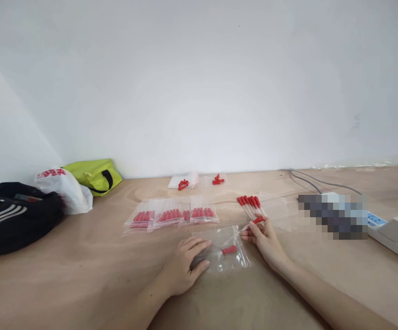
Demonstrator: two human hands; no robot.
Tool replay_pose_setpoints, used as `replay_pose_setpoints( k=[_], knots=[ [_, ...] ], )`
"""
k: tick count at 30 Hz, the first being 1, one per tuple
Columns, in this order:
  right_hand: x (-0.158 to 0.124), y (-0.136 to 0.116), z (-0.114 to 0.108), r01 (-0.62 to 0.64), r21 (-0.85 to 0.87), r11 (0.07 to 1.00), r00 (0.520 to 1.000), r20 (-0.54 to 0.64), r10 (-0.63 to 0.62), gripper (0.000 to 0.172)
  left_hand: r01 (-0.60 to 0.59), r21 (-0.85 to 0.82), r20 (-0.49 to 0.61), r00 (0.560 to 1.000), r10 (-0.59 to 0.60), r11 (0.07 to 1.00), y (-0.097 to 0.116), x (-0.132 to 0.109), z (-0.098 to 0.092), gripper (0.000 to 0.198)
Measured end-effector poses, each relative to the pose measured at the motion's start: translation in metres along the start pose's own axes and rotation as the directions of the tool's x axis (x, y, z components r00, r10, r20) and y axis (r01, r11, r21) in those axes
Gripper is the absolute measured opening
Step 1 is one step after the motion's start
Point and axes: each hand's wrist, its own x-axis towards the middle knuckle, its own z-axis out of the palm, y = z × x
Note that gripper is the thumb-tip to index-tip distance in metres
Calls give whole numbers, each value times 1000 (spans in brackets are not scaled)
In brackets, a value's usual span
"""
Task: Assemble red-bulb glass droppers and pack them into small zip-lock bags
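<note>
My right hand pinches a dropper by its red rubber bulb. The dropper's clear tube points left, with its tip at the right end of a clear zip bag. One dropper with a red bulb shows in that bag. On the bag's left end lies my left hand, fingers stretched out and thumb apart. Just beyond my right hand, several loose droppers lie side by side, bulbs away from me; my hand hides some of their tube ends.
Filled bags of droppers overlap in a row at centre left. Near the wall lie red bulbs on bags. A black bag, white plastic bag and green bag stand left. A power strip and cables are right.
</note>
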Motion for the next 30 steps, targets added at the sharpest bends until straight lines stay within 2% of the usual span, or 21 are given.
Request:
replay_pose_setpoints(
  k=[3,10,14,18,19,21,23,25,30],
  knots=[
    [-8,0,1,-40,-11,999,994,106,41,42,12,-2,-3,1000,-12,1000,2,0,-1,42],
    [-15,6,0,28,-298,954,948,310,69,38,22,-3,-9,1000,-22,1000,0,-1,1,41],
    [-13,6,0,198,-469,861,885,464,49,31,10,-7,-10,1000,-10,1000,-1,0,1,40],
    [1,-7,-8,404,-583,705,799,600,39,44,18,-9,-9,1000,-18,1000,0,0,0,40],
    [7,-12,-11,432,-614,660,804,594,27,43,17,-11,-7,1000,-17,1000,0,0,0,39],
    [22,-20,-18,435,-715,548,865,501,-33,32,9,-13,-3,1000,-9,1000,1,0,-1,37],
    [39,-27,-22,368,-821,437,929,342,-140,20,-8,-11,-3,1000,8,1000,1,0,-1,34],
    [54,-30,-22,284,-891,353,954,224,-201,14,-27,-10,-3,1000,27,1000,0,0,-1,32],
    [69,-31,-5,118,-981,154,990,105,-93,15,-45,-9,7,999,45,999,-1,0,-1,30]
  ],
)
